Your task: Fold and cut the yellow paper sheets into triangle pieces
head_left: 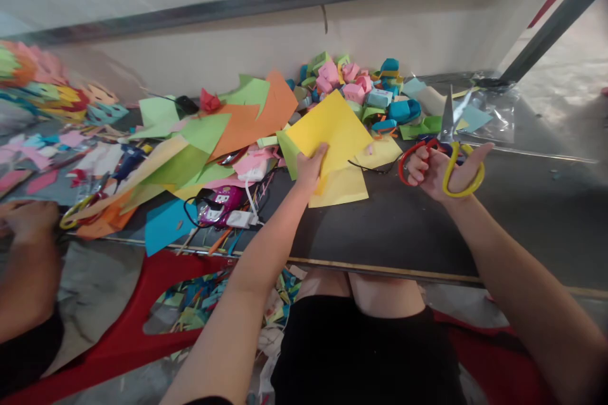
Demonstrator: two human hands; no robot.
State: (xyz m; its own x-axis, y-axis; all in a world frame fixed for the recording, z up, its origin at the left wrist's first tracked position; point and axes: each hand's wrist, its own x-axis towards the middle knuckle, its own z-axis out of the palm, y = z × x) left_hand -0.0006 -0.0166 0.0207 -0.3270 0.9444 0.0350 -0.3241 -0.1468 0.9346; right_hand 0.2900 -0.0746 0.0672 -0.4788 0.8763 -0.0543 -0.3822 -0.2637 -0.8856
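Note:
My left hand [310, 169] is closed on a yellow sheet of paper [335, 130], with the thumb lying on top. Beneath it lie a paler yellow sheet [344, 188] and the edge of a green one. On the right, my right hand [439, 174] has its fingers through the handles of a pair of scissors [449, 126], one loop red and the other yellow. The blades point up and away from me, slightly apart, clear of the paper. A pair of dark-framed glasses [375, 169] lies between my hands.
Small folded paper pieces [342, 79] are heaped at the back. Orange paper [256, 123] and green sheets spread to the left, near a purple power strip [223, 202] with cables. Clear plastic [503, 117] lies at the right. Another person's hand [31, 218] is at far left.

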